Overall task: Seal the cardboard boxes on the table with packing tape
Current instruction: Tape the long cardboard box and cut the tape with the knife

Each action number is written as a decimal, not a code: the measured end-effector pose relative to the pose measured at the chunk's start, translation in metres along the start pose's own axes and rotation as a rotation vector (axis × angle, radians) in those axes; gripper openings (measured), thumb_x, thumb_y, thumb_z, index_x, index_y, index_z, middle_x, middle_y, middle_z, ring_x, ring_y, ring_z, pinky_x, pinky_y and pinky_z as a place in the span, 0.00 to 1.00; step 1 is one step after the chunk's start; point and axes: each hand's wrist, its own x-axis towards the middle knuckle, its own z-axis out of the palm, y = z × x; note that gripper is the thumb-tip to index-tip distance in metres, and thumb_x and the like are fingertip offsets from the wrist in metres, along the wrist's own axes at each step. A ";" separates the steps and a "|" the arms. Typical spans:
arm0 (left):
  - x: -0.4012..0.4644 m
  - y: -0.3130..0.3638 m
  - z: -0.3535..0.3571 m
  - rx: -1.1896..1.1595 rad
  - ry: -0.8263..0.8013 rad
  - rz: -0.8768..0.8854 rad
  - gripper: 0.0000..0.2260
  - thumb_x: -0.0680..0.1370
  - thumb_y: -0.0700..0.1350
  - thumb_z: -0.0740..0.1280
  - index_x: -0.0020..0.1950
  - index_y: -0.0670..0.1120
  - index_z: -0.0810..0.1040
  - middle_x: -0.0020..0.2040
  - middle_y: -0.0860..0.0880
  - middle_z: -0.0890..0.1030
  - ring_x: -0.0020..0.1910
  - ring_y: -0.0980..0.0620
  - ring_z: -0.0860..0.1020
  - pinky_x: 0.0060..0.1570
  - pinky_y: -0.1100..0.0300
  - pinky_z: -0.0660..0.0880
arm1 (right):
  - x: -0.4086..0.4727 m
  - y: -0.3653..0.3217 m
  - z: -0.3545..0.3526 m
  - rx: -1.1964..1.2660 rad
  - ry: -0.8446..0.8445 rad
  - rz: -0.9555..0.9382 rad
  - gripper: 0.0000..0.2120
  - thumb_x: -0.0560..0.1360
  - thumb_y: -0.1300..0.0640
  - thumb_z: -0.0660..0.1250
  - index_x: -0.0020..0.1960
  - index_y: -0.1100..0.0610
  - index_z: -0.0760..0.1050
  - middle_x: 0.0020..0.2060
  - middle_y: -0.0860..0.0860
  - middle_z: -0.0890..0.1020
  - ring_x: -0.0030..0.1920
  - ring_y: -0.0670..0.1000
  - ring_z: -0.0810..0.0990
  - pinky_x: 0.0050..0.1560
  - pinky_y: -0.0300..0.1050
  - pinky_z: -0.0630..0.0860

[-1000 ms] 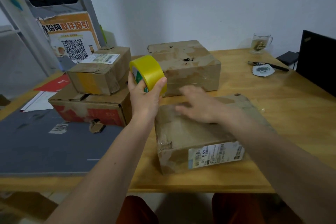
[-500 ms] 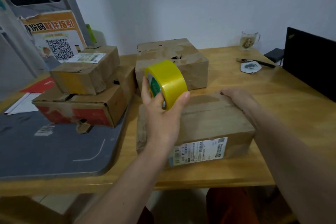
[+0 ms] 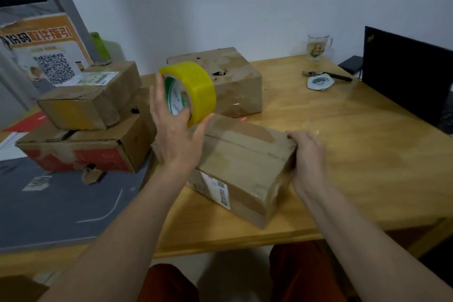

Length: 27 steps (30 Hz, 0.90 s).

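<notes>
Yellow packing tape roll (image 3: 190,92) sits gripped in our left hand (image 3: 175,130), raised above the brown cardboard box (image 3: 245,164) lying skewed on the wooden desk (image 3: 355,144). Our right hand (image 3: 307,152) grips that box's right end, fingers curled over its edge.

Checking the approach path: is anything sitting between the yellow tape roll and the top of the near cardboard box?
Nothing visible. The left hand holds the yellow packing-tape roll just above the near brown cardboard box's far left corner; its top is bare. The right hand grips the box's right end, clear of the seam.
</notes>
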 end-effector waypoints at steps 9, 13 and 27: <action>0.024 0.007 -0.018 0.004 -0.098 0.014 0.13 0.74 0.51 0.75 0.49 0.42 0.84 0.81 0.48 0.54 0.79 0.45 0.54 0.66 0.58 0.66 | -0.040 0.011 0.010 -0.222 -0.241 -0.023 0.06 0.78 0.53 0.61 0.45 0.53 0.75 0.35 0.42 0.79 0.37 0.41 0.78 0.38 0.39 0.70; 0.025 0.058 -0.046 -0.865 -0.464 -0.314 0.12 0.73 0.49 0.73 0.55 0.51 0.83 0.63 0.53 0.80 0.58 0.52 0.81 0.46 0.61 0.79 | -0.016 -0.028 0.021 -0.180 -0.421 -0.128 0.20 0.73 0.51 0.71 0.62 0.53 0.69 0.58 0.51 0.77 0.56 0.50 0.78 0.55 0.46 0.75; -0.011 0.077 -0.068 -1.445 -0.740 -1.001 0.22 0.68 0.29 0.70 0.60 0.40 0.77 0.51 0.41 0.84 0.48 0.46 0.85 0.48 0.58 0.82 | -0.011 -0.055 0.040 0.177 -0.507 -0.147 0.10 0.73 0.74 0.64 0.50 0.63 0.76 0.43 0.57 0.82 0.46 0.56 0.82 0.49 0.56 0.79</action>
